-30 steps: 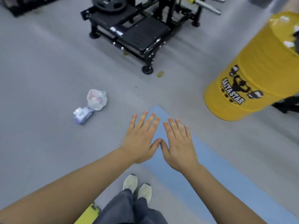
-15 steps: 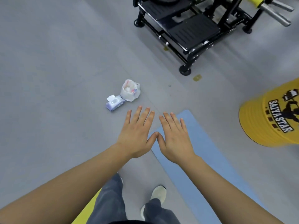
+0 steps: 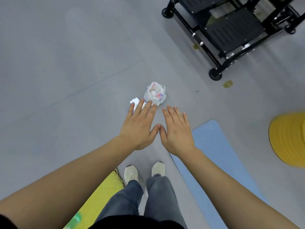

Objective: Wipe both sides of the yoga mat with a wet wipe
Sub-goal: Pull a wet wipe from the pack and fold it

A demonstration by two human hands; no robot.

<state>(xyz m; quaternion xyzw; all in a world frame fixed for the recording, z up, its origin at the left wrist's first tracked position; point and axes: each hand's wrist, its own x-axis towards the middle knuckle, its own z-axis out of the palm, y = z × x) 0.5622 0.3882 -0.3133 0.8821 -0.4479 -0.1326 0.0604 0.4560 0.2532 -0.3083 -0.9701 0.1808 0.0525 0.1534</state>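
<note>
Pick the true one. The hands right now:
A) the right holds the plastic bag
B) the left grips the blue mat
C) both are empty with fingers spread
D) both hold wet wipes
C: the left hand and right hand are held out flat with straight fingers, holding nothing.

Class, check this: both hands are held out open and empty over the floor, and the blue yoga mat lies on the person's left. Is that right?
Not quite. In the head view the blue yoga mat lies on the person's right, partly under the right forearm. The left hand and right hand are indeed open and empty.
</note>
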